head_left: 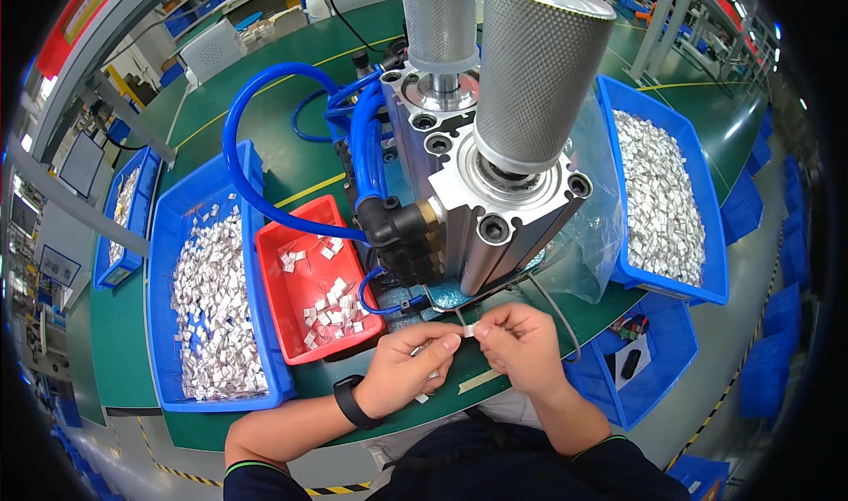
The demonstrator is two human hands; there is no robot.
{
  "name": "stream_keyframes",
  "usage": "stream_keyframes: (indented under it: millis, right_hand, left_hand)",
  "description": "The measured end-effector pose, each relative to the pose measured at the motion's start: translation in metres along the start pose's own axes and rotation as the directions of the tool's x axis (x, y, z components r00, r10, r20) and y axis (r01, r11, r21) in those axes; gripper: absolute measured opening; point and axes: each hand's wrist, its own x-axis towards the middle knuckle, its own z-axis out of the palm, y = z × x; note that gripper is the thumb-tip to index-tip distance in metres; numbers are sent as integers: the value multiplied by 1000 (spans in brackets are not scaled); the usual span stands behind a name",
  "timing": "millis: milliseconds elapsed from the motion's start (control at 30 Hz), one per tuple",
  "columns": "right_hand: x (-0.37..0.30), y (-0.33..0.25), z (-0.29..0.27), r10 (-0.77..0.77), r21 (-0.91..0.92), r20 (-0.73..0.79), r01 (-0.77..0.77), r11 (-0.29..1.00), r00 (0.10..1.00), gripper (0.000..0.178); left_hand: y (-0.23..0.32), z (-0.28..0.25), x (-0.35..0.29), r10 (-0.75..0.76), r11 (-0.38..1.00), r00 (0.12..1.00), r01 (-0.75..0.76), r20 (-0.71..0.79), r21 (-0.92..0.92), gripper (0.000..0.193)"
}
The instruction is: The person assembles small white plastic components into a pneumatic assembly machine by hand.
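Small white part [469, 329] sat pinched between fingers of both hands, left hand [408, 370] and right hand [523, 346], closed on it near the tabletop [265, 161] edge.

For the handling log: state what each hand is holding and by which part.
Both hands pinch one small white piece: right hand at its right end, left hand by fingertips from the left. The exact grip points are too small to tell.

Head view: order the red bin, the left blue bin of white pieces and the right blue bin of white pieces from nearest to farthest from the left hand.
From the left hand:
1. Red bin, just up and left of it.
2. Left blue bin, beyond the red one, farther left.
3. Right blue bin, across the machine on the person's right.
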Motion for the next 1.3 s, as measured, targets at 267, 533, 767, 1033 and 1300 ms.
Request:
stream_keyframes:
  millis: [267,533,767,1033,1300]
  right_hand:
    - [9,-10,-2,52,134,-69,-42,990,996,11]
    - [13,-11,-1,66,134,-93,-53,990,994,13]
    - [12,-11,0,66,141,-90,-52,989,994,13]
    - [5,-3,-4,6,46,-63,-3,999,998,14]
    - [1,-3,-3,-12,-1,-33,12,1000,999,13]
  left_hand:
    - [2,1,1,-10,1000,1000,9,24,15,24]
    - [1,0,2,2,1000,999,-2,35,10,23]
    - [0,0,2,3,1000,999,-3,33,5,22]
    - [1,0,2,-6,1000,999,6,33,-5,22]
    - [1,0,2,4,1000,1000,-4,29,-10,21]
